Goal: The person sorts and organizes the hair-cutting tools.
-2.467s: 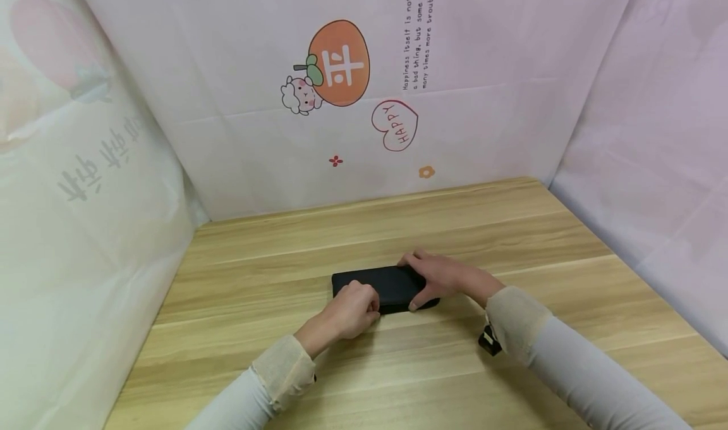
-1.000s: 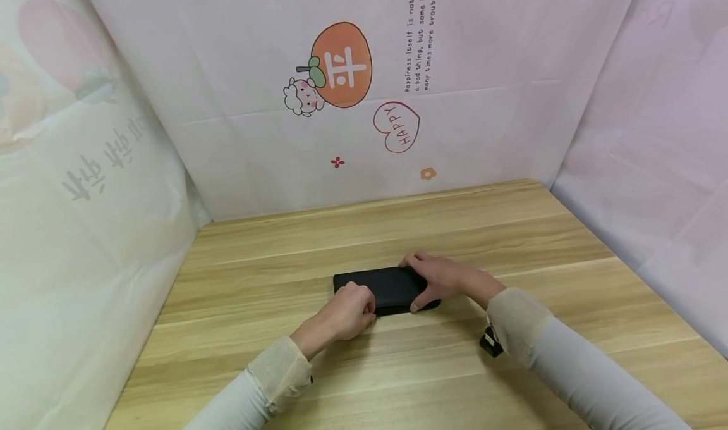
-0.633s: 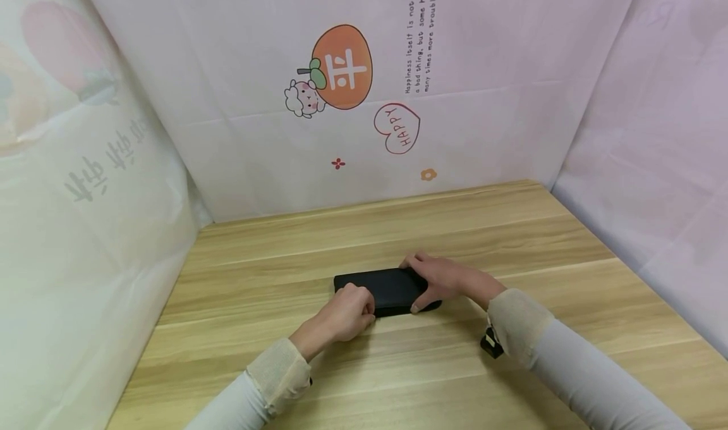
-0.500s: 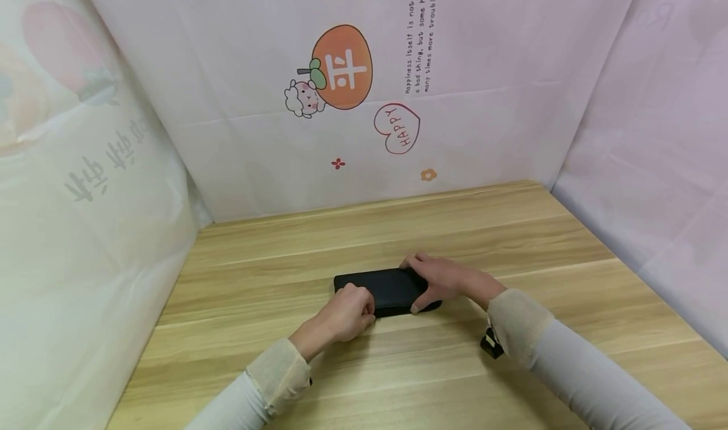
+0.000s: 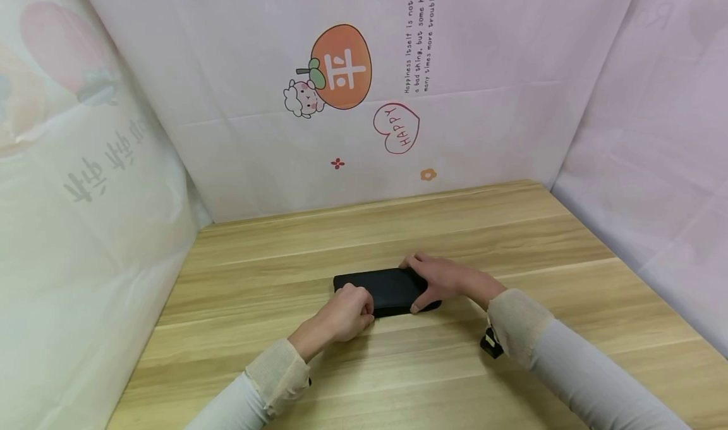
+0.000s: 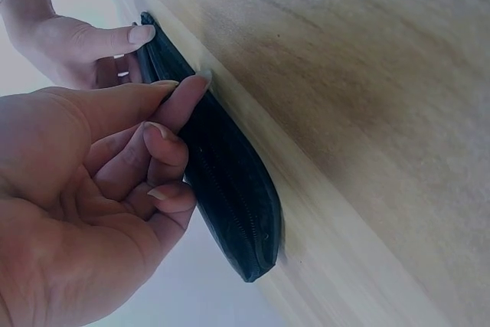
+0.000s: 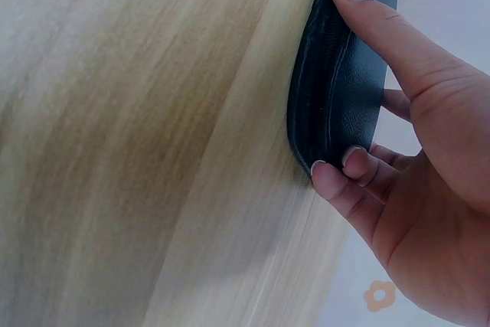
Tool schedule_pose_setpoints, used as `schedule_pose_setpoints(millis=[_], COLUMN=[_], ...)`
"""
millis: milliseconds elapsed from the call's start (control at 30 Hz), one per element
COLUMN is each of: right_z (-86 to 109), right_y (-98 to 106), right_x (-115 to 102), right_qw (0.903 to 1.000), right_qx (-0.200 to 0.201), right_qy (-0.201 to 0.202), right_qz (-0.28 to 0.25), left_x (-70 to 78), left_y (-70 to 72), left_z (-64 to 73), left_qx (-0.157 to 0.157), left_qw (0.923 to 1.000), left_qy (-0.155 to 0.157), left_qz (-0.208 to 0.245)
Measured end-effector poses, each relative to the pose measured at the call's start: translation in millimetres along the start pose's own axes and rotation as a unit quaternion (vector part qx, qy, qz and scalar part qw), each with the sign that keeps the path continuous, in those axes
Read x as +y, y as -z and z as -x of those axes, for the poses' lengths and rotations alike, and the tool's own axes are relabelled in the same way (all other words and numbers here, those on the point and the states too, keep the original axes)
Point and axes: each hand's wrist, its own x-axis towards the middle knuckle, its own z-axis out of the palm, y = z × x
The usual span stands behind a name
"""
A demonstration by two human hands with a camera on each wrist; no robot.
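Observation:
A flat black zip-around case, like a long wallet (image 5: 392,288), lies on the wooden table. My left hand (image 5: 345,313) is at its near edge, fingers curled. In the left wrist view, that hand's thumb and forefinger pinch at the zip line (image 6: 222,181); any zip pull is hidden between them. With my right hand (image 5: 435,279) I grip the right end of the case. The right wrist view shows its thumb (image 7: 383,24) on the zip side and other fingers round the rounded end.
The wooden table (image 5: 273,253) reaches back to a white printed cloth (image 5: 256,158). More cloth hangs at the left and right sides. A small black device (image 5: 491,343) sits under my right wrist.
Since the oldest frame, my left hand has shifted slightly left along the near edge of the case. My right hand keeps its hold. Over the last half second almost nothing moves.

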Motion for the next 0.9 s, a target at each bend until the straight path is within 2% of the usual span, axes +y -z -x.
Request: schedule_pose_setpoints(millis=[900], right_z=[0.3], right_y=[-0.4], right_x=[-1.3], right_qw=[1.0], right_qx=[-0.004], right_qy=[-0.002], right_qz=[0.001], left_x=[-3.2], left_y=[2.6], left_z=[5.6], left_qx=[-0.001], left_qw=[1.0], left_qy=[0.005], left_qz=[0.004])
